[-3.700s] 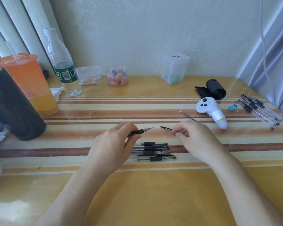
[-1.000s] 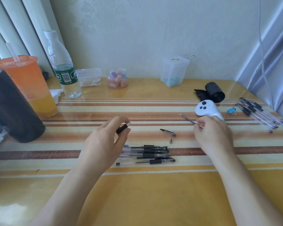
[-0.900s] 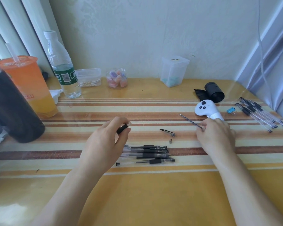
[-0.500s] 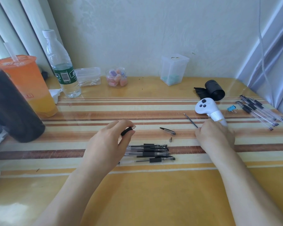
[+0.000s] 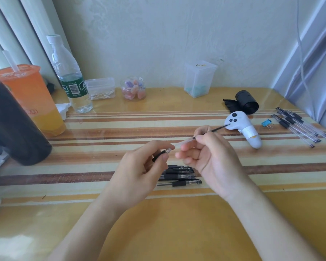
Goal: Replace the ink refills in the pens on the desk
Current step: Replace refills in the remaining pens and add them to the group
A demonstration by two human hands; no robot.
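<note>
Down at the front, two bare arms reach out over the yellow desk (image 5: 177, 232). The left hand (image 5: 139, 172) has its fingers curled around a pen barrel (image 5: 159, 155), and only the black end of it sticks out by the thumb. The right hand (image 5: 211, 159) pinches a thin refill (image 5: 213, 130) between thumb and fingers. The refill slants up to the right, and its pale near end meets the open end of the barrel; I cannot tell if it is inside. Both are held up over the desk. Just under the hands lies a small pile of pens (image 5: 179, 177), side by side on a brown stripe. Farther out to the right is a white controller (image 5: 241, 127), then a little blue clip (image 5: 266, 123), then a row of pens (image 5: 299, 127) near the edge. A black roll (image 5: 247, 99) sits behind the controller. On the left stand a big dark bottle (image 5: 13, 129) and an orange drink cup (image 5: 28, 97) with a straw. Along the wall are a water bottle (image 5: 70, 78), a flat clear box (image 5: 101, 88), a small jar (image 5: 133, 89) of coloured bits and a tall clear tub (image 5: 199, 78).
</note>
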